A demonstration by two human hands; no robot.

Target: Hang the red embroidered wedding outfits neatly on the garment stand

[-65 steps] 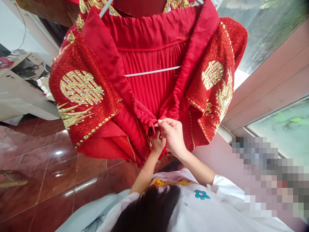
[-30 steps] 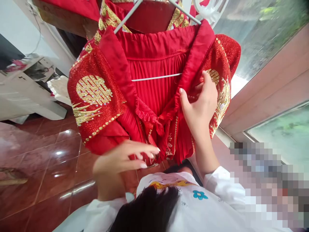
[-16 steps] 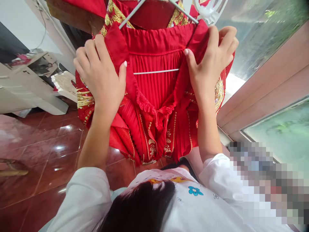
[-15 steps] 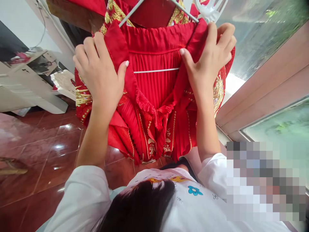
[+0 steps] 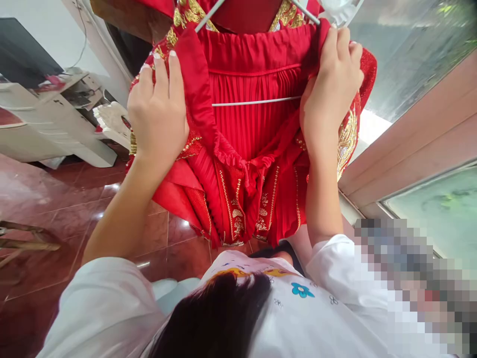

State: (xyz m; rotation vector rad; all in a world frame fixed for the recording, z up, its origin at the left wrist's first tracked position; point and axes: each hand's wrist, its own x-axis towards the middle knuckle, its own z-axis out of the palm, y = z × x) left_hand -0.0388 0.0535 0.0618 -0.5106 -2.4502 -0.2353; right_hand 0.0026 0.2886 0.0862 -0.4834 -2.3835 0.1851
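Observation:
A red dress [image 5: 253, 139] with pleats, a ruffled neckline and gold embroidery hangs on a thin white wire hanger [image 5: 257, 102]. The hanger's bar crosses the open neck, and its sloping arms rise above the collar. On the left shoulder of the dress lies my left hand [image 5: 160, 107], fingers stretched over the cloth and a little apart; its thumb is mostly hidden by the fabric. My right hand [image 5: 331, 82] grips the collar at the other shoulder, fingers bent over the top and thumb tucked into the cloth.
More red cloth with gold trim [image 5: 285, 15] hangs behind the dress. A white hanger [image 5: 340, 11] shows at the top. Left are a white cabinet [image 5: 40, 124] and a dark screen [image 5: 28, 52]. A glass door frame [image 5: 413, 134] stands right. Reddish tiles [image 5: 182, 263] cover the floor.
The view has shifted, and the dress sits slightly further right and higher. My right thumb has gone from the collar's face into the cloth. My left thumb no longer shows on the collar.

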